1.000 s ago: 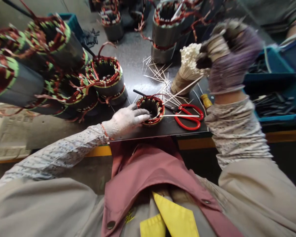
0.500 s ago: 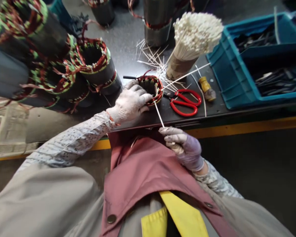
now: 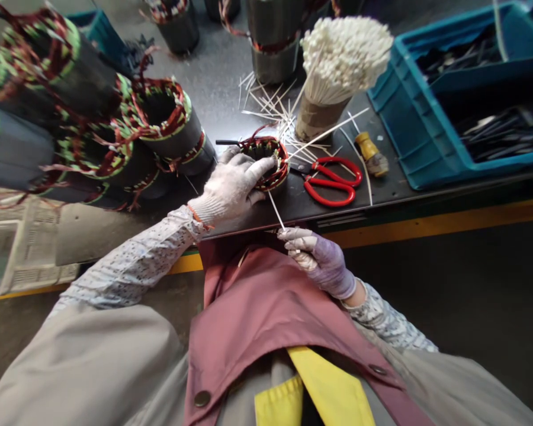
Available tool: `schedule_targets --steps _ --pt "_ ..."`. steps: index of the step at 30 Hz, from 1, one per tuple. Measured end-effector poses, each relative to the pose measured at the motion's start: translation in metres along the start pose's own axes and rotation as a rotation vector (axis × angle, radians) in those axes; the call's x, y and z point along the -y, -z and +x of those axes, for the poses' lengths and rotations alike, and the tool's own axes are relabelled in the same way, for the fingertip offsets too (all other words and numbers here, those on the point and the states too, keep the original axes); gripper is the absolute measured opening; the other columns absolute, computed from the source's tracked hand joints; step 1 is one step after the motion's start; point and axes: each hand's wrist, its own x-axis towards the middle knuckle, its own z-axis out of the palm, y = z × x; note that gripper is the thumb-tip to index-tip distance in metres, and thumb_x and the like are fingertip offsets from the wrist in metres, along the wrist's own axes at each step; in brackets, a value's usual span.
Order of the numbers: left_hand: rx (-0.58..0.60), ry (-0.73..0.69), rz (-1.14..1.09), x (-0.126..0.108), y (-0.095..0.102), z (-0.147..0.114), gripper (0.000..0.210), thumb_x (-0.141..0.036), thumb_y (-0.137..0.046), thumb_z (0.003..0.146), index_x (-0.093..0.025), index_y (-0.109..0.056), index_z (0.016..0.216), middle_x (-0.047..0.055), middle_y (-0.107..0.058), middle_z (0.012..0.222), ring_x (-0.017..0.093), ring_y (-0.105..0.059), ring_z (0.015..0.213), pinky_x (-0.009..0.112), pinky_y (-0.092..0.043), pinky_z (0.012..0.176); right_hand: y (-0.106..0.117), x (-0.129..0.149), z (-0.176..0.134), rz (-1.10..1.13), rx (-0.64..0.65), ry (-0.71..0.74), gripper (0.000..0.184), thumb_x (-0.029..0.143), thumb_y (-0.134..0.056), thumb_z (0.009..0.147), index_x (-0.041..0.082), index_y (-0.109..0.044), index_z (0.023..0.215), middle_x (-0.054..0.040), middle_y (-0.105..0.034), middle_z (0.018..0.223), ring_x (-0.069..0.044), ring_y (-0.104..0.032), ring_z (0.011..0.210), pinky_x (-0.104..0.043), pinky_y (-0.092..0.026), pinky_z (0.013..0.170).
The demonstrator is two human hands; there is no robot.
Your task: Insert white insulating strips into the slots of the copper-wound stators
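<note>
My left hand (image 3: 228, 184), in a white knit glove, grips a motor stator (image 3: 283, 171) with red-brown windings that stands on the bench. Its thumb lies across the stator's top rim, hiding part of the opening. My right hand (image 3: 317, 260), in a purple and white glove, is in front of the bench edge with thumb and fingers pinched on a thin white cord (image 3: 276, 210). That cord runs taut up to the near side of the windings. Another white length (image 3: 326, 135) sticks out from the stator's right side. Red-handled scissors (image 3: 333, 181) lie just right of the stator.
A thick bundle of white cords (image 3: 344, 56) stands upright behind the scissors, with loose strands (image 3: 270, 100) scattered beside it. A yellow-handled tool (image 3: 371, 152) lies near a blue bin (image 3: 402, 112) of dark pieces. Several other stators (image 3: 195, 133) are stacked at left.
My left thumb has moved further over the stator's rim. The cord stretch between stator and right hand looks slightly shorter. The view has shifted a little.
</note>
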Motion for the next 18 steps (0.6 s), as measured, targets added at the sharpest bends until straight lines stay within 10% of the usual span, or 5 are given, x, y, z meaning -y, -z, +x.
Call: schedule_targets --steps 11,18 --pt "-0.407 0.076 -0.211 -0.004 -0.03 -0.02 0.063 -0.03 -0.057 0.09 -0.018 -0.038 0.149 0.009 -0.071 0.123 0.025 -0.06 0.124 0.049 -0.027 0.12 -0.026 -0.027 0.067 -0.142 -0.234 0.071 0.007 0.022 -0.064 0.092 0.023 -0.069 0.096 -0.0057 -0.074 0.1 -0.017 -0.071 0.094 -0.03 -0.06 0.083" --pt "-0.542 -0.111 -0.189 -0.003 -0.04 -0.018 0.023 -0.026 -0.053 0.096 -0.028 -0.072 0.109 0.002 -0.078 0.103 0.018 -0.07 0.106 0.047 -0.031 0.117 -0.009 0.011 0.077 -0.378 -0.148 0.069 0.006 0.019 -0.067 0.088 0.021 -0.07 0.083 -0.0031 -0.07 0.083 -0.014 -0.068 0.076 -0.026 -0.058 0.07"
